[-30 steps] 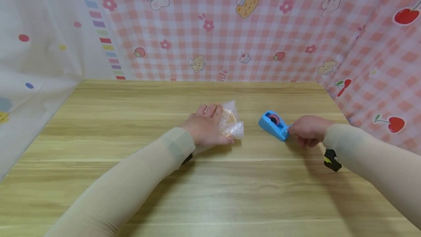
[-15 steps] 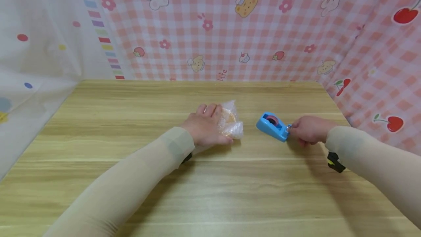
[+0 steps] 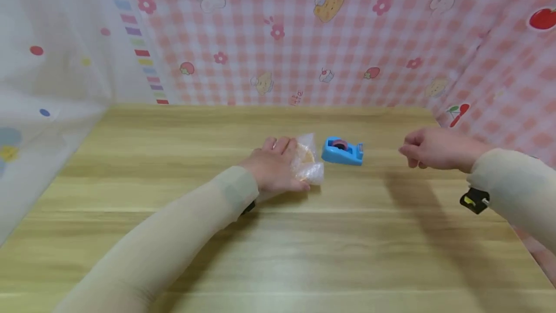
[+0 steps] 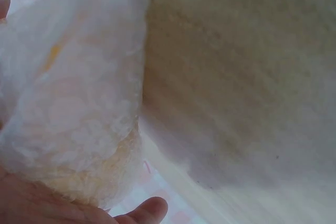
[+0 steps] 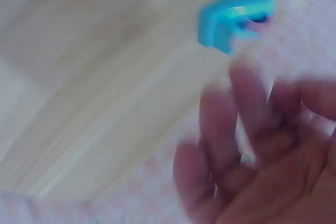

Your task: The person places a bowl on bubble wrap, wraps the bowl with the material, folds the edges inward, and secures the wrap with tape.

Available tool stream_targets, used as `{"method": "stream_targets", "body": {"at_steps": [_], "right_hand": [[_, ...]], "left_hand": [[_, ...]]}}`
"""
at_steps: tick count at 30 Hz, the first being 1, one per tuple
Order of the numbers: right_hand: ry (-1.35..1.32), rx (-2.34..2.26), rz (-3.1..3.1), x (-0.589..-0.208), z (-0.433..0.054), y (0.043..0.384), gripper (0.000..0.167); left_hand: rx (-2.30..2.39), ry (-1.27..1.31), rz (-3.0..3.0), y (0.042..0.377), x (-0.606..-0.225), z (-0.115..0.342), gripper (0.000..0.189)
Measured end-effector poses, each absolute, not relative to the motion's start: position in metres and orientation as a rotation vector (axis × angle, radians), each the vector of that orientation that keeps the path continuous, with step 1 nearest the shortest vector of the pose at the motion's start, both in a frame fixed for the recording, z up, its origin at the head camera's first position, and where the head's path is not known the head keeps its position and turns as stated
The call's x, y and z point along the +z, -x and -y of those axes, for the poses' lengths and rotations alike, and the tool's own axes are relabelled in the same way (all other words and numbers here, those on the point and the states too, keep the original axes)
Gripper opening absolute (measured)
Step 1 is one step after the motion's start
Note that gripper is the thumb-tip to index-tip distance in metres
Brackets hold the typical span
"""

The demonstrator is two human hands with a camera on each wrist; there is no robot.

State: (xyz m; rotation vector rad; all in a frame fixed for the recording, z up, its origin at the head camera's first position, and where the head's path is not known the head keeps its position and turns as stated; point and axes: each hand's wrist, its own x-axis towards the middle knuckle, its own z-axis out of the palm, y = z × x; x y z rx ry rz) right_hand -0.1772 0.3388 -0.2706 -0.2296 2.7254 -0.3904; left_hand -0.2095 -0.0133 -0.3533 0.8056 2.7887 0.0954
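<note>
A bundle in clear bubble wrap (image 3: 309,170), with something orange showing through, lies mid-table. My left hand (image 3: 274,167) holds it from the left, fingers at its far side and thumb along the front. The left wrist view shows the wrapped bundle (image 4: 79,93) close up against the palm. Just right of the bundle sits a blue tape dispenser (image 3: 343,151) with a pink core. My right hand (image 3: 438,149) is raised to the right, apart from the dispenser, thumb and forefinger drawn together; I cannot tell whether a strip of tape is between them. The other right fingers (image 5: 218,119) are loosely bent.
The wood-grain table (image 3: 278,245) extends in front of and left of the bundle. A pink checked cloth (image 3: 278,52) hangs behind it and along the right; a white dotted cloth (image 3: 56,86) hangs at the left.
My right hand has come off the dispenser's cutter end and moved right and up. The dispenser has shifted left and turned, now near the bundle. My left hand stays put.
</note>
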Motion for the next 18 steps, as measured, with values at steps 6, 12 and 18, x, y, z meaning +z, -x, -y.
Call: {"method": "stream_targets", "body": {"at_steps": [6, 12, 18], "right_hand": [[0.412, -0.489, -2.667, -0.271, -0.307, 0.171, 0.014], [0.505, -0.619, -2.678, -0.27, -0.279, 0.166, 0.007], [0.582, -0.674, -2.633, -0.27, -0.258, 0.166, 0.006]], "left_hand": [[0.111, -0.82, -2.785, 0.21, -0.352, 0.012, 0.126], [0.096, -0.815, -2.785, 0.209, -0.351, 0.013, 0.126], [0.076, -0.792, -2.78, 0.208, -0.351, 0.013, 0.126]]}}
